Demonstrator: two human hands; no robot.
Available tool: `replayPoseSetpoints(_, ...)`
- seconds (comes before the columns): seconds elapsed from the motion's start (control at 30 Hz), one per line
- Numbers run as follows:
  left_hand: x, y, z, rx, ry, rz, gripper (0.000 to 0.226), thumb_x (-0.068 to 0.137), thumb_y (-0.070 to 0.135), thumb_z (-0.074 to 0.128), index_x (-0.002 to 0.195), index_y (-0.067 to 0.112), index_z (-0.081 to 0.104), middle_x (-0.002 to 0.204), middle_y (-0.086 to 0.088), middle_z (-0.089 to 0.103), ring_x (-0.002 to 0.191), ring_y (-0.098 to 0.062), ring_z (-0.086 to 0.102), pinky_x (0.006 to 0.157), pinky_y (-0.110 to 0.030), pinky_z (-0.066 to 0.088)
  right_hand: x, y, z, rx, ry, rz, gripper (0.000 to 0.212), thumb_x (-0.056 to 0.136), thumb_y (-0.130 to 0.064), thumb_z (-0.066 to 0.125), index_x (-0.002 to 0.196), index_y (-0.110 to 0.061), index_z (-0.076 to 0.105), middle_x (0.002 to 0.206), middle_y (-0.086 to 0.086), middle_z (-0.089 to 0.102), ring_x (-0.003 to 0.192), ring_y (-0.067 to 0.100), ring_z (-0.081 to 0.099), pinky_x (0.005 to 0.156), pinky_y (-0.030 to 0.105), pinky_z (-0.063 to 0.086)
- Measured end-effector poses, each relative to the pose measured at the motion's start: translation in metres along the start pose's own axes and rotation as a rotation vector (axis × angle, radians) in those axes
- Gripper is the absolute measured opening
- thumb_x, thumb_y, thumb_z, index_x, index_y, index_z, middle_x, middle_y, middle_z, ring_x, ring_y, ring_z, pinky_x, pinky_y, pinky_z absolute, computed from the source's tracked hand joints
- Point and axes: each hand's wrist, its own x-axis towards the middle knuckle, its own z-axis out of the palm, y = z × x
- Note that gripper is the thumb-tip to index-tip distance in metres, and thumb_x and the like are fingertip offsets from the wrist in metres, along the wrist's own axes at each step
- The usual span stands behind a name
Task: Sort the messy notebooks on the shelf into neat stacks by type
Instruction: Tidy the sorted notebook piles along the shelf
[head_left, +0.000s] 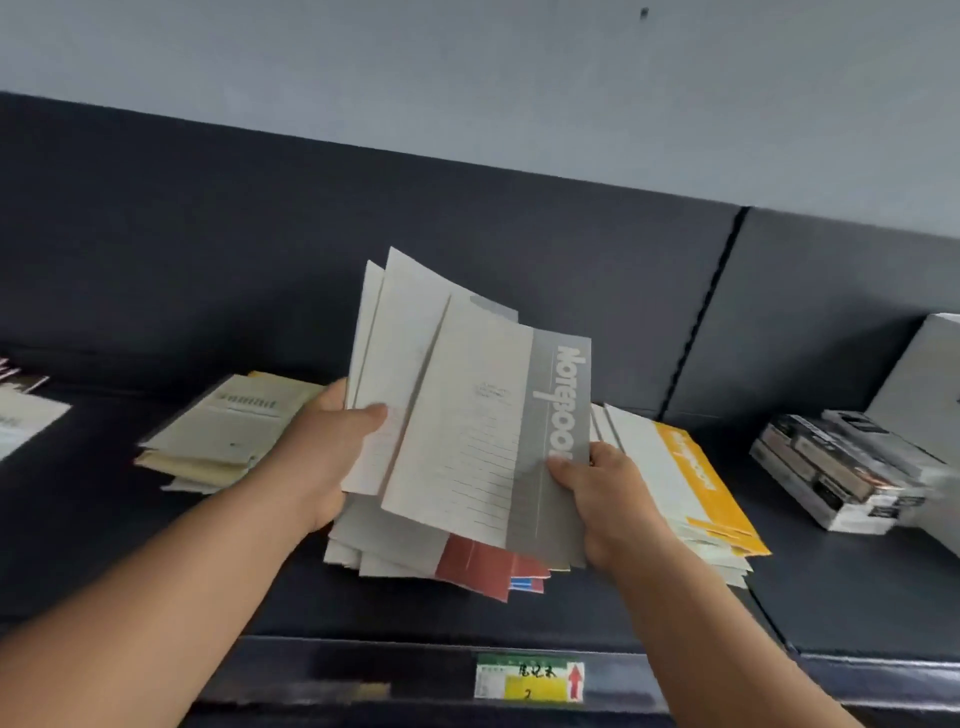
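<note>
Several grey and white notebooks (467, 415) are fanned out and lifted above the dark shelf (104, 519); the front one reads "Notebook" on a grey band. My left hand (327, 441) grips their left edge, thumb on the front cover. My right hand (602, 493) pinches the lower right edge of the grey notebook. Under them lies a loose pile with a red notebook (478, 566) at the bottom front. A stack of yellow and white notebooks (685, 478) lies to the right. A beige notebook stack (228, 431) lies to the left.
At the right end stand black and white boxed items (841, 473) and a pale box (919, 384). More printed covers (21, 410) lie at the far left. A yellow and green price label (530, 680) sits on the shelf's front rail. The dark back panel (311, 234) rises behind.
</note>
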Motion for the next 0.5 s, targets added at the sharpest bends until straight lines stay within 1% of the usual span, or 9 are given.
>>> replayPoseSetpoints(0.07,-0.012,0.003,-0.019,-0.007,0.087,0.029,0.023,0.099,0.01,0.051,0.098,0.03,0.063,0.103,-0.002,0.068,0.096,-0.024,0.063,0.073,-0.037,0.052,0.004,0.007,0.007,-0.046,-0.041,0.012,0.01,0.091,-0.013,0.06,0.101,-0.014,0.063,0.096,0.008,0.071,0.088,0.03,0.069,0.076,0.05,0.058)
replayPoseSetpoints(0.13,-0.025,0.006,-0.037,-0.003,0.188,0.054,0.021,0.099,0.01,0.051,0.104,0.028,0.062,0.1,0.001,0.067,0.09,-0.02,0.063,0.066,-0.034,0.051,0.005,0.012,0.011,-0.093,-0.066,0.02,0.006,0.091,-0.01,0.058,0.093,-0.013,0.063,0.095,0.011,0.071,0.087,0.033,0.068,0.081,0.055,0.056)
replayPoseSetpoints(0.23,-0.042,0.011,-0.064,0.011,0.342,0.079,0.023,0.098,0.011,0.053,0.114,0.028,0.057,0.095,0.004,0.064,0.085,-0.016,0.061,0.062,-0.032,0.049,0.008,0.018,0.013,-0.212,-0.089,0.029,0.01,0.09,-0.006,0.056,0.089,-0.013,0.062,0.093,0.01,0.07,0.086,0.032,0.066,0.084,0.052,0.055)
replayPoseSetpoints(0.3,-0.05,0.014,-0.077,0.004,0.403,0.091,0.024,0.098,0.011,0.052,0.116,0.027,0.057,0.095,0.004,0.064,0.085,-0.017,0.061,0.062,-0.032,0.048,0.009,0.022,0.015,-0.275,-0.106,0.036,0.012,0.089,-0.005,0.055,0.096,-0.013,0.061,0.096,0.01,0.068,0.086,0.031,0.064,0.082,0.05,0.055)
replayPoseSetpoints(0.33,-0.052,0.015,-0.082,-0.012,0.42,0.092,0.025,0.098,0.011,0.052,0.116,0.026,0.057,0.097,0.003,0.064,0.086,-0.018,0.061,0.063,-0.032,0.049,0.009,0.025,0.016,-0.307,-0.106,0.032,0.015,0.088,-0.006,0.055,0.1,-0.014,0.059,0.098,0.01,0.067,0.087,0.031,0.064,0.081,0.05,0.056)
replayPoseSetpoints(0.4,-0.053,0.019,-0.088,-0.062,0.422,0.09,0.025,0.098,0.009,0.052,0.117,0.024,0.058,0.1,0.0,0.065,0.088,-0.02,0.062,0.063,-0.033,0.048,0.007,0.027,0.018,-0.372,-0.11,0.008,0.017,0.087,-0.008,0.054,0.102,-0.014,0.059,0.098,0.01,0.066,0.085,0.03,0.063,0.079,0.05,0.057)
replayPoseSetpoints(0.43,-0.052,0.019,-0.089,-0.082,0.403,0.088,0.026,0.097,0.008,0.052,0.118,0.023,0.058,0.102,-0.001,0.065,0.09,-0.02,0.062,0.064,-0.033,0.048,0.002,0.025,0.019,-0.393,-0.118,-0.007,0.016,0.089,-0.009,0.053,0.103,-0.014,0.059,0.097,0.009,0.066,0.084,0.028,0.062,0.077,0.047,0.057)
replayPoseSetpoints(0.47,-0.051,0.02,-0.087,-0.094,0.375,0.082,0.026,0.097,0.007,0.052,0.117,0.022,0.058,0.103,-0.002,0.066,0.091,-0.021,0.063,0.064,-0.034,0.048,-0.003,0.023,0.021,-0.404,-0.131,-0.026,0.019,0.09,-0.01,0.052,0.107,-0.014,0.059,0.097,0.007,0.065,0.082,0.025,0.062,0.073,0.041,0.057)
replayPoseSetpoints(0.5,-0.049,0.02,-0.084,-0.101,0.345,0.075,0.027,0.097,0.006,0.052,0.117,0.022,0.059,0.104,-0.003,0.066,0.092,-0.022,0.063,0.065,-0.034,0.049,-0.008,0.019,0.022,-0.424,-0.142,-0.059,0.025,0.092,-0.013,0.052,0.116,-0.014,0.058,0.103,0.004,0.065,0.083,0.021,0.061,0.067,0.033,0.054)
